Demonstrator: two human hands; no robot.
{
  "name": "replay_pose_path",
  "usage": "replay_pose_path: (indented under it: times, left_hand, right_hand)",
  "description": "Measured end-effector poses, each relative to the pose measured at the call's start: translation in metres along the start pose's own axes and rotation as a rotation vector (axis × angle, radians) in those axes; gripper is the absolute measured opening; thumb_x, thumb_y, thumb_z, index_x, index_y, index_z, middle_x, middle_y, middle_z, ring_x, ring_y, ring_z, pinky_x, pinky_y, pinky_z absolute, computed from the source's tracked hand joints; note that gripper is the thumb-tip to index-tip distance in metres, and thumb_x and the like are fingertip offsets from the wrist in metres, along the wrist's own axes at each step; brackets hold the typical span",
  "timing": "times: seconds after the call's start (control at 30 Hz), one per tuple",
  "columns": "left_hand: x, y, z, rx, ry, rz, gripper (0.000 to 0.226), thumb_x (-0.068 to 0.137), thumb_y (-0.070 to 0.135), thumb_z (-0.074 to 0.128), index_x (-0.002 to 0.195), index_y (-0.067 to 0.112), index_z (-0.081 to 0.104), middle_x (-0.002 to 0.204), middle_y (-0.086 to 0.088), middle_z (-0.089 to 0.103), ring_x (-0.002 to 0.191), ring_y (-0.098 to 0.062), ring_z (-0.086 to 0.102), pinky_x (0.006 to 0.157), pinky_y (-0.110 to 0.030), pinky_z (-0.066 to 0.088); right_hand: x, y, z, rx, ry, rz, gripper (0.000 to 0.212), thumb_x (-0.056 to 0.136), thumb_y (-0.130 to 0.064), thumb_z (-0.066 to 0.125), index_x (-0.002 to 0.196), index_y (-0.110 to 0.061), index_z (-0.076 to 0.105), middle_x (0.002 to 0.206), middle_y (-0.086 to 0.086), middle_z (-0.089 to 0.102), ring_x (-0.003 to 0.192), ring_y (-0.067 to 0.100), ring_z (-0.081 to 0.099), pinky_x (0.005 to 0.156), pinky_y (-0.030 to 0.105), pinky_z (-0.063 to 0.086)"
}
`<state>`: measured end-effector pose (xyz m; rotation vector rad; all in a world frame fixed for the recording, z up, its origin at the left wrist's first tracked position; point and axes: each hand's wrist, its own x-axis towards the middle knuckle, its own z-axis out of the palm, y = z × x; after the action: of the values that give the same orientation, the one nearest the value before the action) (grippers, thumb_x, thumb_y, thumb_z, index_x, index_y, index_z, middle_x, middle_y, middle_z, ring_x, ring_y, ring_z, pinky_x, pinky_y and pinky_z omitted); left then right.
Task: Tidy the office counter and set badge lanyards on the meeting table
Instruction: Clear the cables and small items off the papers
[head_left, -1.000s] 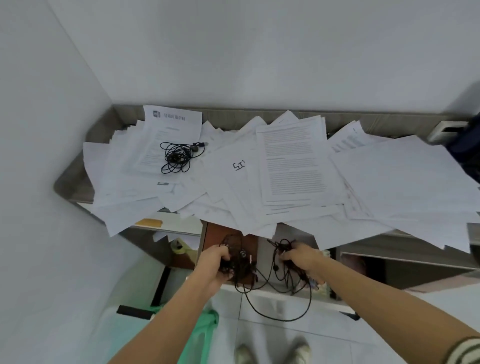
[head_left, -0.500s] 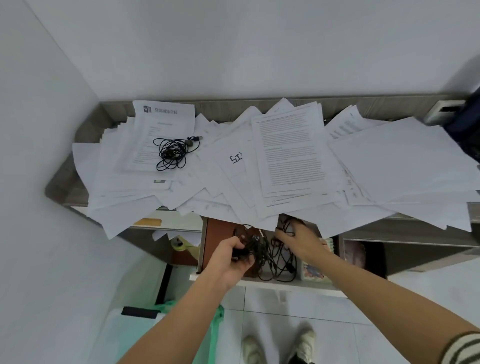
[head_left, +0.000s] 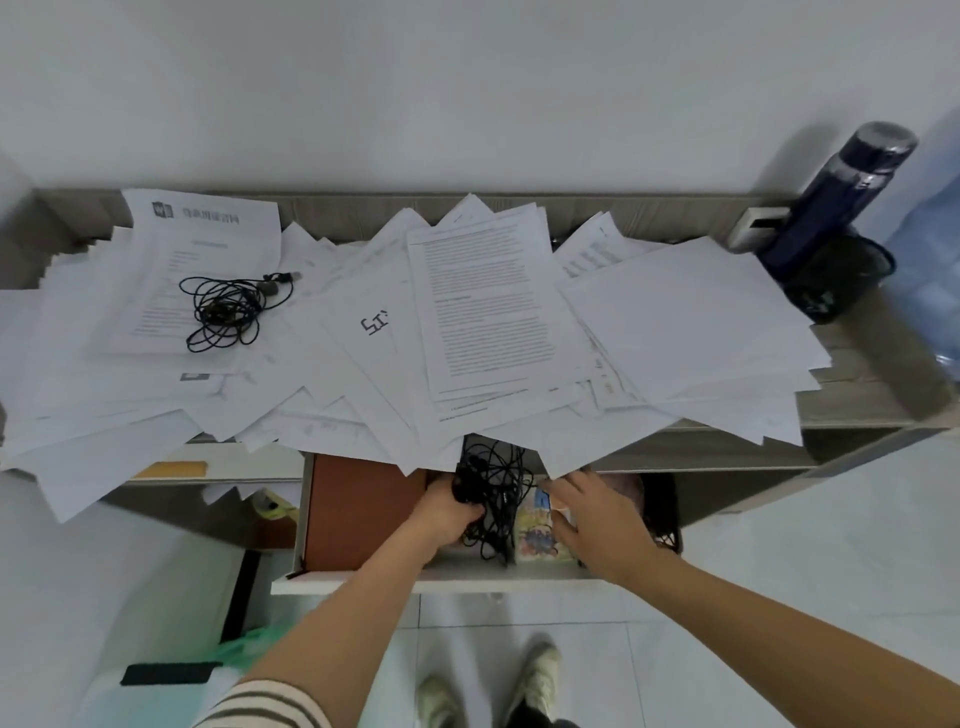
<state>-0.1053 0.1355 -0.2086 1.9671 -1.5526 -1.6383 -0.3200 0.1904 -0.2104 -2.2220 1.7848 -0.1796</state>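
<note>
While left hand (head_left: 448, 513) grips cords (head_left: 496, 475), right hand (head_left: 597, 519) hovers splayed.

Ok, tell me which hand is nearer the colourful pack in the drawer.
Right. The right hand lies at the right edge of the pack, fingers spread; the left hand is off to its left, gripping the cables between them.

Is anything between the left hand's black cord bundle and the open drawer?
Nothing visible. The left hand holds the black cord bundle over the open white drawer, between a brown cover and a colourful packet; loose white papers overhang its back.
</note>
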Motion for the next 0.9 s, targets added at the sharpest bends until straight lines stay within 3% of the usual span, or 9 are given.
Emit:
replay_pose_path:
  times: [0.07,0.13,0.23,0.33,0.4,0.5,0.6,0.73,0.9]
  left_hand:
    - [-0.004,0.007,-0.01,-0.055,-0.076,-0.046,0.034,0.087,0.009,0.068,0.12,0.006,0.059,0.108,-0.007,0.063,0.093,-0.021,0.061,0.081,-0.032,0.055]
    - [-0.011,0.007,-0.024,-0.143,-0.136,-0.088,0.036,0.086,0.007,0.069,0.121,0.006,0.059,0.105,-0.011,0.068,0.083,-0.024,0.067,0.079,-0.04,0.059]
    - [-0.027,0.006,-0.041,-0.229,-0.108,-0.07,0.036,0.087,0.006,0.067,0.121,0.007,0.056,0.102,-0.018,0.07,0.072,-0.029,0.069,0.064,-0.039,0.061]
    - [-0.039,-0.002,-0.049,-0.279,0.042,-0.073,0.028,0.091,0.008,0.062,0.118,0.006,0.054,0.098,-0.021,0.067,0.063,-0.027,0.068,0.056,-0.034,0.059]
    - [-0.042,-0.015,-0.051,-0.158,0.204,-0.063,0.024,0.091,0.011,0.059,0.115,0.01,0.057,0.097,-0.016,0.068,0.065,-0.024,0.067,0.061,-0.034,0.059]
    - [-0.046,-0.046,-0.056,0.358,0.322,-0.048,0.035,0.089,0.023,0.058,0.124,0.017,0.058,0.118,-0.007,0.06,0.102,-0.023,0.061,0.088,-0.035,0.052]
    - [-0.055,-0.07,-0.054,0.592,0.241,-0.095,0.043,0.091,0.027,0.056,0.133,0.019,0.052,0.129,-0.005,0.044,0.117,-0.027,0.049,0.099,-0.039,0.044]
    - [-0.057,-0.072,-0.057,0.522,0.253,-0.075,0.043,0.092,0.028,0.055,0.133,0.018,0.053,0.131,-0.004,0.049,0.116,-0.024,0.053,0.098,-0.037,0.046]
    - [-0.057,-0.046,-0.087,0.421,0.499,-0.014,0.027,0.09,0.029,0.056,0.115,0.02,0.062,0.113,-0.001,0.066,0.101,-0.02,0.06,0.085,-0.033,0.05]
  right_hand:
    - [0.004,-0.008,0.002,-0.075,0.041,-0.089,0.055,0.072,-0.024,0.075,0.124,-0.024,0.058,0.117,0.005,0.06,0.096,0.025,0.063,0.06,0.031,0.055]
    - [0.015,-0.014,0.01,-0.158,0.0,-0.157,0.066,0.069,-0.034,0.076,0.131,-0.026,0.054,0.127,0.009,0.059,0.097,0.027,0.065,0.065,0.033,0.057]
    - [0.029,-0.023,0.029,-0.255,-0.145,-0.304,0.059,0.083,-0.052,0.052,0.136,-0.028,0.052,0.139,0.011,0.055,0.125,0.03,0.056,0.085,0.043,0.055]
    - [0.047,-0.037,0.044,-0.342,-0.356,-0.38,0.062,0.091,-0.055,0.031,0.14,-0.023,0.051,0.147,0.013,0.048,0.137,0.031,0.044,0.104,0.049,0.042]
    - [0.065,-0.039,0.048,-0.387,-0.391,-0.368,0.061,0.099,-0.051,0.028,0.152,-0.021,0.03,0.16,0.012,0.025,0.149,0.03,0.019,0.116,0.051,0.022]
    - [0.093,-0.039,0.041,-0.413,-0.498,-0.201,0.058,0.104,-0.047,0.026,0.156,-0.026,0.014,0.164,0.01,0.005,0.15,0.03,0.0,0.119,0.051,0.009]
    - [0.101,-0.049,0.043,-0.403,-0.543,-0.16,0.057,0.103,-0.045,0.028,0.155,-0.031,0.013,0.163,0.011,0.003,0.149,0.034,0.0,0.116,0.054,0.013]
    - [0.081,-0.064,0.037,-0.419,-0.519,-0.178,0.062,0.099,-0.035,0.041,0.155,-0.032,0.015,0.16,0.017,0.014,0.146,0.04,0.011,0.112,0.054,0.023]
    - [0.051,-0.078,0.001,-0.316,-0.403,-0.273,0.046,0.099,-0.03,0.041,0.145,-0.029,0.038,0.135,0.017,0.046,0.119,0.035,0.049,0.086,0.039,0.047]
